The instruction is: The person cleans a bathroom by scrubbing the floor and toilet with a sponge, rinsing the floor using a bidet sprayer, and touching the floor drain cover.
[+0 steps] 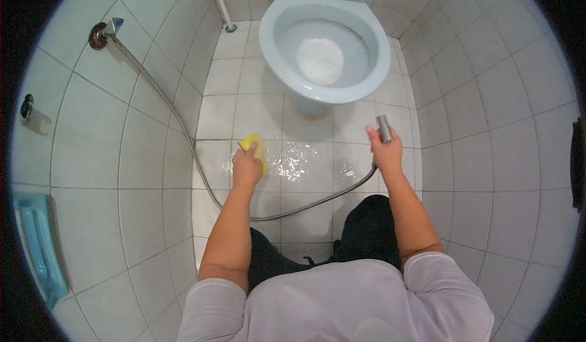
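My left hand [247,164] is closed on a yellow sponge or cloth [253,140], low over the white floor tiles at the left. In my right hand [387,153] is a silver spray nozzle [383,128], held upright, its metal hose [323,203] running down from the hand and curving across the floor to the left wall. Between the two hands the tiles shine with water [296,162]. Whether the yellow piece touches the floor cannot be told.
A pale blue toilet [372,89] with raised lid stands ahead. On the left wall are a hose valve [110,32], a small metal fitting [26,108] and a blue soap dish [43,244]. A white pipe [220,3] meets the floor at the back left.
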The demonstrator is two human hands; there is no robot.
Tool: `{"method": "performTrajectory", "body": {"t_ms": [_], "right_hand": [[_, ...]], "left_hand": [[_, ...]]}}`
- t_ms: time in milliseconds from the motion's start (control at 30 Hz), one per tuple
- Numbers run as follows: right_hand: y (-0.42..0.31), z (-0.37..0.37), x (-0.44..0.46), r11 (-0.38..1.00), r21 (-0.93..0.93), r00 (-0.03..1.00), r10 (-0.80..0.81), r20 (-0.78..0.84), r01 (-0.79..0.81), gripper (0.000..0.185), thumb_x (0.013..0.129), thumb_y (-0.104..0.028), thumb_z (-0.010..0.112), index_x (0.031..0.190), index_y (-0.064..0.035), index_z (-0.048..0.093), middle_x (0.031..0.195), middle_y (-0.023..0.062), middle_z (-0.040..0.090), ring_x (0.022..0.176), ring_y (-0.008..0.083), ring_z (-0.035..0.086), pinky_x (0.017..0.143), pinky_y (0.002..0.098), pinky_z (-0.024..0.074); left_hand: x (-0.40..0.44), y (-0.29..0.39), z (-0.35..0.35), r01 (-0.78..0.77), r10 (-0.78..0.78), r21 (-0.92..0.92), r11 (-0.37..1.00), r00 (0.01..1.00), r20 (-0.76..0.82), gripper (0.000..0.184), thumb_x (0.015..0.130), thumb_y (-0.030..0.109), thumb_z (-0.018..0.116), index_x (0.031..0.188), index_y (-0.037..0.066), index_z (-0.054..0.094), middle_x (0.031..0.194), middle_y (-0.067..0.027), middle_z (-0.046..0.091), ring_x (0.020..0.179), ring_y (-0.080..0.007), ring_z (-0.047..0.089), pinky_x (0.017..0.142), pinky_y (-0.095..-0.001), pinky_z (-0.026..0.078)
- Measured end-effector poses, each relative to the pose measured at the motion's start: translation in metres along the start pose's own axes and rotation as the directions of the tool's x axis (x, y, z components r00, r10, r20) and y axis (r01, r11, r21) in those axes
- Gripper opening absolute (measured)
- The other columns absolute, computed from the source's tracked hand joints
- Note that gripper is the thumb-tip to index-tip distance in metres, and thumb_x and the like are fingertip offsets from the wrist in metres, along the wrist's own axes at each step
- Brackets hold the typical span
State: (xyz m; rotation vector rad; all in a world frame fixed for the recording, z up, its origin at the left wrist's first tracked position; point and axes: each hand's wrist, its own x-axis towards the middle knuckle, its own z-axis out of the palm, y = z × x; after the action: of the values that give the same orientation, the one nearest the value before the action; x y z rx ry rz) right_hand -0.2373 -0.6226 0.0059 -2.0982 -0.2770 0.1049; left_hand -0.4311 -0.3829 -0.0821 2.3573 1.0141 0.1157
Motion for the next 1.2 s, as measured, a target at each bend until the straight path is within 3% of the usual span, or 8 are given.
{"method": "performTrajectory", "body": {"t_ms": [67, 133, 267, 367, 667, 900, 1200], "right_hand": [[0.003, -0.002, 0.001, 0.993, -0.078, 0.995, -0.086, 0.045, 0.089, 0.036, 0.074, -0.035, 0.064, 0.068, -0.0018, 0.051, 0.052, 0.004, 0.047, 0.046, 0.0135, 0.045, 0.046, 0.0272, 0.0387], [-0.007, -0.005, 0.011, 0.995, -0.077, 0.994, -0.065, -0.085, 0.059, 0.037, 0.074, -0.036, 0.064, 0.066, -0.0025, 0.05, 0.05, 0.0031, 0.047, 0.043, 0.0122, 0.043, 0.044, 0.0269, 0.038], [-0.017, -0.013, 0.035, 0.997, 0.068, 0.994, -0.011, -0.111, 0.019, 0.039, 0.074, -0.037, 0.064, 0.065, -0.0021, 0.05, 0.05, 0.0041, 0.048, 0.044, 0.0125, 0.046, 0.044, 0.0276, 0.0383], [-0.03, -0.018, 0.044, 0.999, 0.001, 0.994, -0.038, -0.099, 0.038, 0.039, 0.075, -0.038, 0.062, 0.065, -0.002, 0.05, 0.05, 0.0046, 0.048, 0.045, 0.0136, 0.048, 0.044, 0.0284, 0.0389], [-0.044, -0.024, 0.098, 0.999, 0.026, 0.982, -0.016, -0.19, 0.021, 0.041, 0.075, -0.04, 0.061, 0.067, -0.0007, 0.051, 0.051, 0.0072, 0.05, 0.044, 0.017, 0.05, 0.044, 0.0302, 0.0402], [-0.071, -0.013, 0.107, 0.993, 0.067, 0.988, -0.085, -0.131, 0.095, 0.042, 0.073, -0.04, 0.062, 0.065, 0.0002, 0.053, 0.05, 0.007, 0.05, 0.044, 0.0161, 0.05, 0.045, 0.0301, 0.0397], [-0.083, 0.015, 0.098, 0.978, -0.073, 0.981, -0.192, 0.02, 0.193, 0.045, 0.074, -0.042, 0.06, 0.078, 0.0032, 0.057, 0.062, 0.0152, 0.056, 0.061, 0.0264, 0.056, 0.058, 0.0365, 0.043]], "left_hand": [[0.001, -0.006, 0.003, -0.006, 0.006, 0.016, 1.0, 1.0, -0.01, 0.048, 0.069, 0.01, 0.048, 0.117, 0.015, 0.049, 0.097, -0.0223, 0.047, 0.094, -0.0361, 0.045, 0.086, -0.0409, 0.037], [0.001, -0.007, 0.003, -0.014, 0.015, 0.034, 0.999, 1.0, -0.024, 0.05, 0.069, 0.011, 0.05, 0.119, 0.017, 0.047, 0.1, -0.0242, 0.047, 0.095, -0.037, 0.046, 0.088, -0.0418, 0.036], [-0.001, -0.003, 0.001, -0.009, 0.009, 0.019, 1.0, 0.999, -0.037, 0.049, 0.069, 0.01, 0.048, 0.118, 0.014, 0.049, 0.099, -0.0231, 0.047, 0.095, -0.0367, 0.045, 0.088, -0.0407, 0.036], [-0.004, 0.0, -0.001, -0.001, 0.001, 0.0, 1.0, 0.999, -0.042, 0.048, 0.069, 0.01, 0.046, 0.117, 0.014, 0.05, 0.097, -0.0209, 0.047, 0.094, -0.0353, 0.044, 0.086, -0.0399, 0.036], [-0.002, -0.007, -0.006, 0.013, -0.014, -0.033, 0.999, 0.999, -0.043, 0.047, 0.07, 0.01, 0.046, 0.117, 0.014, 0.05, 0.102, -0.0221, 0.046, 0.097, -0.0364, 0.044, 0.086, -0.0407, 0.037], [-0.003, -0.008, -0.006, -0.008, 0.008, -0.006, 1.0, 0.996, -0.087, 0.046, 0.07, 0.01, 0.046, 0.115, 0.014, 0.051, 0.1, -0.022, 0.047, 0.095, -0.0359, 0.044, 0.085, -0.0406, 0.037], [-0.001, -0.008, -0.006, 0.003, -0.008, -0.058, 0.998, 0.997, -0.075, 0.046, 0.069, 0.009, 0.047, 0.115, 0.012, 0.051, 0.098, -0.022, 0.047, 0.095, -0.0366, 0.044, 0.084, -0.041, 0.038]]}}
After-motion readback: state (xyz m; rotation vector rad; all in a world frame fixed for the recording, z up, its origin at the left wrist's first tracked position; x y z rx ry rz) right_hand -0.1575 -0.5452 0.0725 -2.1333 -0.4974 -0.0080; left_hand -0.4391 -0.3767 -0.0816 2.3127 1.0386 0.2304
